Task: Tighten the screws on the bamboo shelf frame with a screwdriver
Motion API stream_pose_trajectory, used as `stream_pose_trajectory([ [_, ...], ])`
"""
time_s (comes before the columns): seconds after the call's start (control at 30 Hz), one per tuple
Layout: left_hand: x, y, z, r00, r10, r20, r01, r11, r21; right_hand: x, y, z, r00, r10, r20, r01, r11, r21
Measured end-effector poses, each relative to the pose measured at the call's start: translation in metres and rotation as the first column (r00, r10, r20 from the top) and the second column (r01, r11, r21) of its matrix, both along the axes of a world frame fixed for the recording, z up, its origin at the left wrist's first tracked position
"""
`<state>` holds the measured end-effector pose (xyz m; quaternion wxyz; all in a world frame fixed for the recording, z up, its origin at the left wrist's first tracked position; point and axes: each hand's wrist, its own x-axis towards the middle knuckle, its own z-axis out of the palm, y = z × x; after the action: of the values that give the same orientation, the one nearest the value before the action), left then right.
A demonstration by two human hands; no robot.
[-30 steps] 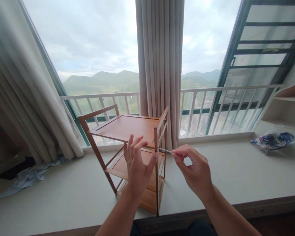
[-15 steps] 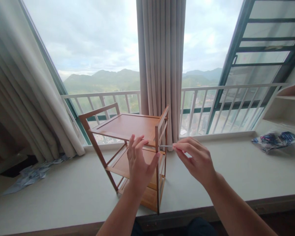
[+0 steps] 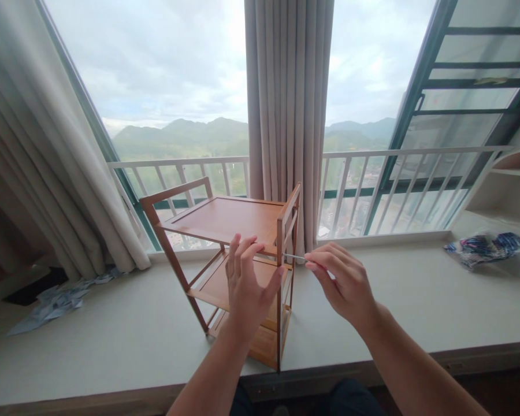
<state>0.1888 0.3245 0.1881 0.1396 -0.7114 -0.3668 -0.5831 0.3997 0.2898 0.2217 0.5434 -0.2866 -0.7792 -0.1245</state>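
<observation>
Barely anything is shifting since half a second ago: right hand (image 3: 344,286) is staying pinched on the thin metal key (image 3: 293,256), whose long axis is running horizontally leftward from the fingertips into the front right post (image 3: 279,277) of the wooden rack (image 3: 225,222) at frame centre. Left hand (image 3: 247,283) is bracing that post, fingers spread half open, thumb touching it, gripping nothing. Rack is standing on the window ledge (image 3: 394,300); curtain (image 3: 288,115) is hanging just behind, plastic bag (image 3: 483,245) lying well apart at right, nothing blocking.
</observation>
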Motion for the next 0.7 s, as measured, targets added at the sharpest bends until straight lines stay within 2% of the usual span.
stream_pose_trajectory([
  [0.17, 0.0, 0.0, 0.0, 1.0, 0.001, -0.005, -0.001, 1.0, -0.002, 0.007, 0.002, 0.007, 0.991, -0.039, 0.127, 0.039, 0.999, -0.001],
  [0.37, -0.001, 0.001, 0.0, 1.0, -0.002, -0.002, 0.002, 1.0, 0.002, 0.011, 0.008, 0.014, 0.973, -0.071, 0.221, 0.056, 0.996, 0.074],
  [0.53, 0.0, 0.0, 0.001, 1.0, -0.01, -0.004, 0.01, 1.0, 0.004, 0.009, 0.015, 0.006, 0.986, -0.017, 0.164, 0.004, 0.997, 0.076],
  [0.7, -0.001, 0.0, 0.001, 1.0, -0.004, -0.001, 0.004, 1.0, 0.01, 0.008, 0.016, 0.0, 0.995, 0.085, 0.045, -0.082, 0.995, -0.064],
])
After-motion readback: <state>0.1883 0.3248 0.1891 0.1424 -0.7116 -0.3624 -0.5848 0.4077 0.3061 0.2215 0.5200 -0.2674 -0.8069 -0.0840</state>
